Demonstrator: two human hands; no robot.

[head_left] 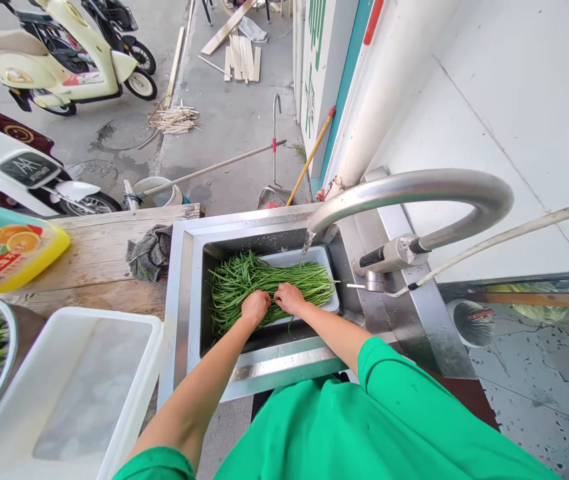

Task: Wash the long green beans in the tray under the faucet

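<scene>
A thick heap of long, thin green chives (pixel 244 283) lies across a pale plastic tray (pixel 325 257) inside the steel sink (pixel 184 300). My left hand (pixel 256 307) is at the near side of the heap, its fingers curled in among the stalks. Close beside it, my right hand (pixel 289 298) also has its fingers closed on the stalks. The fingertips of both hands are partly hidden by the hands and greens. Water runs from the curved steel faucet (pixel 414 187) onto the back of the heap.
Left of the sink are a grey rag (pixel 150 253), a white plastic bin (pixel 157 327), a bowl of green pods (pixel 12 333) and a yellow detergent bottle (pixel 57 247). A white hose (pixel 504 237) runs along the right wall. Scooters (pixel 64 67) stand beyond the wooden table.
</scene>
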